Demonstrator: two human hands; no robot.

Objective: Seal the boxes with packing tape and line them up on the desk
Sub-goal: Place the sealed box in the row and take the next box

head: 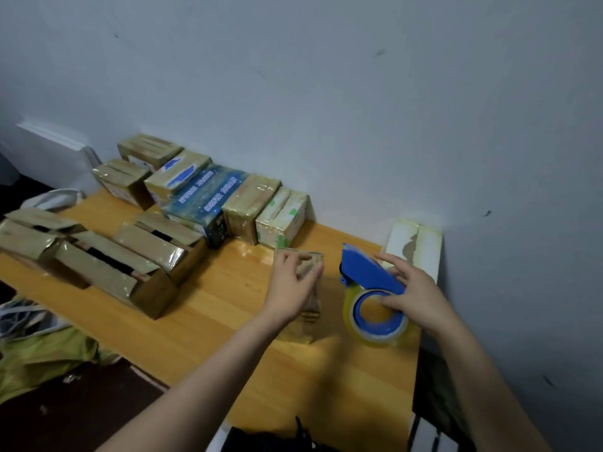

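Sealing is in hand, I judge. The left hand point(293, 285) curls its fingers round a small box point(310, 318) on the surface point(228, 305). The right hand point(414, 288) grips the tape dispenser point(365, 272) just beside it. Next, tape probably needs drawing across the box's flaps.

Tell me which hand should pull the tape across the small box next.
Right, probably: the right hand holds the blue tape dispenser beside the small box, which the left hand grips.
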